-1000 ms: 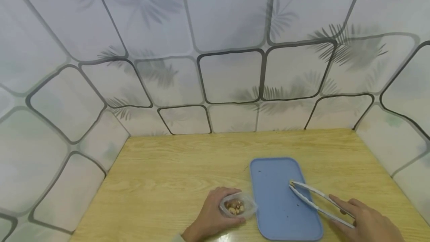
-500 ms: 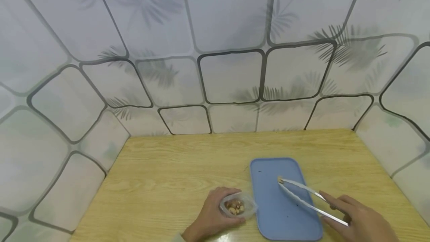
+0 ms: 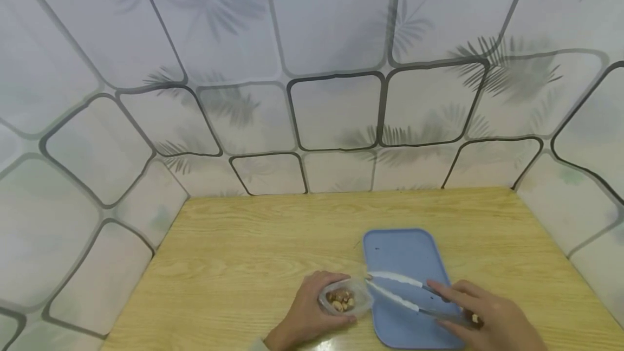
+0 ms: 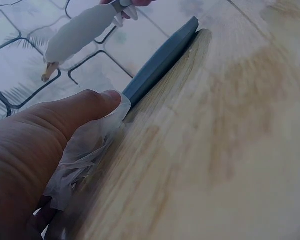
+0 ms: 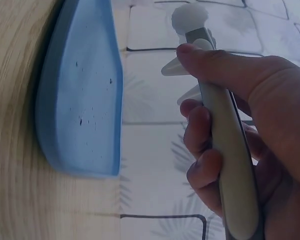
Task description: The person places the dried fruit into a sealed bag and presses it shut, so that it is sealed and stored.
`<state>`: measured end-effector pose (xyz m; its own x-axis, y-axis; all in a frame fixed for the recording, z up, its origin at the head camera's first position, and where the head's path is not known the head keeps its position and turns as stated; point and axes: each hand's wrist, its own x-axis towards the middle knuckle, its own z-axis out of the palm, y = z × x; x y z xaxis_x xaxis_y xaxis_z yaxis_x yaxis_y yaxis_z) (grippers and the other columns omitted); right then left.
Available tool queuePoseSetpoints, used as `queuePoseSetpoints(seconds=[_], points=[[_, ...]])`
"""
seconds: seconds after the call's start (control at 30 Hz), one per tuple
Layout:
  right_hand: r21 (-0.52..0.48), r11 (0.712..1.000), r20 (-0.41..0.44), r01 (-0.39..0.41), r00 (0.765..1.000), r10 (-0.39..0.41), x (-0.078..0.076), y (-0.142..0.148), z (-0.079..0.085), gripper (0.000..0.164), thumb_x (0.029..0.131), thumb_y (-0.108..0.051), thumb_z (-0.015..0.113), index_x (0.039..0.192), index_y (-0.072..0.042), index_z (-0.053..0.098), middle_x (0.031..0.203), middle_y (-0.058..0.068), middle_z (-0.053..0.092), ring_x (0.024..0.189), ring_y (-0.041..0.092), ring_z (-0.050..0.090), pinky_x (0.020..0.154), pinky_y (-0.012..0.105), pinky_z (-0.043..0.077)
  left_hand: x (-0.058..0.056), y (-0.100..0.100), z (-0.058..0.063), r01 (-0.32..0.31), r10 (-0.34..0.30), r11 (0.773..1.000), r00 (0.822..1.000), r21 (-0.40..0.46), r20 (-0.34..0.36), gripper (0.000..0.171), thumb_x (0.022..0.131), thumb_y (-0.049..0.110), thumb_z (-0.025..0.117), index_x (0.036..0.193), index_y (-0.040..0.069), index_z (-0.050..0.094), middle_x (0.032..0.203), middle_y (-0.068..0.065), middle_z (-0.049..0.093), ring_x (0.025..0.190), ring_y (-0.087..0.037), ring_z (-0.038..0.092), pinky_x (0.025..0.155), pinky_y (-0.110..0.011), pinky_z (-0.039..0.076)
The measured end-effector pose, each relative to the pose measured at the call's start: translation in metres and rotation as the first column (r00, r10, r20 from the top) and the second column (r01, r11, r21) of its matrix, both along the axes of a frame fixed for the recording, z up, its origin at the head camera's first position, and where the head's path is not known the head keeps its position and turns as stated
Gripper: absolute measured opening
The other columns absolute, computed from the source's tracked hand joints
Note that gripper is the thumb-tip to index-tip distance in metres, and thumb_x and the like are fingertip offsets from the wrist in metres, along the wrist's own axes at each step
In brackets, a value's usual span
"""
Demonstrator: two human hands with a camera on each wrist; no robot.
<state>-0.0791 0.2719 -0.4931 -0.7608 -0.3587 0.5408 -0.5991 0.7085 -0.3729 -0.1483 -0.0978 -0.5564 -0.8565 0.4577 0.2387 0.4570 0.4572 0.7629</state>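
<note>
My left hand point(image 3: 307, 307) grips a clear plastic bag point(image 3: 362, 301) from its left side, its mouth facing up. Several brown and tan nuts point(image 3: 341, 300) lie inside. With my right hand point(image 3: 497, 316) I hold a pair of tongs point(image 3: 397, 277), white at the front with grey handles. The tongs' tips are at the bag's upper right edge in the head view. A small light-brown piece point(image 4: 49, 72), which looks like a nut, is pinched at the tips in the left wrist view. In the right wrist view my fingers point(image 5: 205, 167) curl round the handle point(image 5: 232, 150).
A blue tray point(image 3: 409, 251) with a raised rim lies just right of the bag, under the tongs. Small dark crumbs point(image 5: 80, 121) dot its surface. The wooden table point(image 3: 253, 242) reaches back to a patterned wall point(image 3: 336, 112), which also encloses both sides.
My right hand has moved left, carrying the tongs and the small piece from over the tray to the bag's edge. The left hand and the bag have stayed put.
</note>
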Motion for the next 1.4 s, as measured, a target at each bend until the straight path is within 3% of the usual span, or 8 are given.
queuePoseSetpoints(seconds=[0.2,0.47,0.7,0.83,0.97,1.17,1.3,1.4], points=[[0.009,0.997,0.028,-0.083,0.996,0.083,-0.002,-0.005,-0.003,0.081,0.072,-0.024,0.101,0.147,-0.029,0.07,0.094,-0.021,0.06,0.072,-0.018,0.038,0.056,0.004,0.032,0.0,0.0,0.002,0.011,-0.01,1.0,1.0,-0.003,0.005,0.069,0.079,0.044,0.098,0.141,0.039,0.067,0.129,0.023,0.073,0.114,0.0,0.063,0.111,-0.038,0.043],[0.023,0.982,0.0,-0.19,0.982,0.19,-0.007,-0.011,-0.012,0.076,0.081,-0.032,0.097,0.15,-0.025,0.067,0.096,-0.016,0.065,0.072,-0.019,0.038,0.058,0.003,0.031,0.001,0.001,0.001,0.006,-0.007,1.0,1.0,-0.005,-0.023,0.072,0.077,0.042,0.1,0.141,0.037,0.067,0.127,0.021,0.074,0.11,0.001,0.062,0.109,-0.037,0.044],[0.062,0.976,0.052,-0.21,0.977,0.207,-0.008,-0.012,-0.019,0.083,0.087,-0.045,0.091,0.161,-0.031,0.055,0.099,-0.01,0.063,0.072,-0.018,0.039,0.055,0.005,0.03,0.0,0.0,-0.001,0.01,-0.01,1.0,0.999,0.006,-0.033,0.07,0.078,0.041,0.099,0.141,0.038,0.068,0.127,0.021,0.074,0.111,0.0,0.063,0.108,-0.036,0.045],[0.05,0.993,0.08,-0.11,0.991,0.105,-0.005,-0.015,-0.021,0.092,0.079,-0.047,0.097,0.16,-0.03,0.056,0.101,-0.012,0.061,0.071,-0.018,0.039,0.053,0.007,0.03,0.0,0.0,0.0,0.011,-0.01,1.0,1.0,0.009,-0.027,0.07,0.078,0.041,0.099,0.141,0.038,0.068,0.127,0.022,0.074,0.111,0.001,0.062,0.108,-0.036,0.044],[-0.016,1.0,0.062,0.009,0.998,-0.008,-0.001,-0.014,-0.02,0.107,0.065,-0.042,0.105,0.159,-0.02,0.058,0.105,-0.012,0.057,0.071,-0.016,0.038,0.053,0.008,0.03,0.001,0.0,0.0,0.007,-0.007,1.0,1.0,0.0,-0.013,0.071,0.078,0.042,0.099,0.141,0.038,0.067,0.127,0.022,0.074,0.112,0.001,0.062,0.109,-0.036,0.044],[-0.128,0.989,0.056,0.077,0.996,-0.07,-0.002,-0.006,-0.016,0.117,0.055,-0.016,0.108,0.159,-0.008,0.056,0.108,-0.008,0.059,0.072,-0.011,0.046,0.057,0.008,0.04,0.001,0.001,0.001,0.0,0.0,1.0,1.0,-0.007,0.006,0.071,0.078,0.043,0.099,0.141,0.038,0.067,0.128,0.022,0.073,0.113,0.001,0.062,0.111,-0.037,0.043],[-0.167,0.961,0.155,0.222,0.968,-0.197,-0.003,0.005,-0.015,0.115,0.057,-0.006,0.106,0.16,-0.008,0.055,0.107,-0.001,0.061,0.076,-0.007,0.052,0.058,0.012,0.046,0.001,0.001,0.001,-0.003,0.003,1.0,1.0,-0.012,-0.002,0.071,0.078,0.044,0.099,0.141,0.038,0.067,0.128,0.023,0.073,0.113,0.001,0.062,0.111,-0.038,0.043],[-0.14,0.928,0.249,0.344,0.92,-0.303,-0.004,0.015,-0.016,0.11,0.066,-0.013,0.105,0.162,-0.007,0.051,0.113,0.007,0.064,0.083,-0.01,0.053,0.061,0.016,0.05,0.001,0.0,0.001,-0.006,0.006,1.0,1.0,-0.016,-0.008,0.071,0.078,0.044,0.099,0.141,0.039,0.066,0.128,0.023,0.072,0.114,0.001,0.062,0.111,-0.038,0.043]])
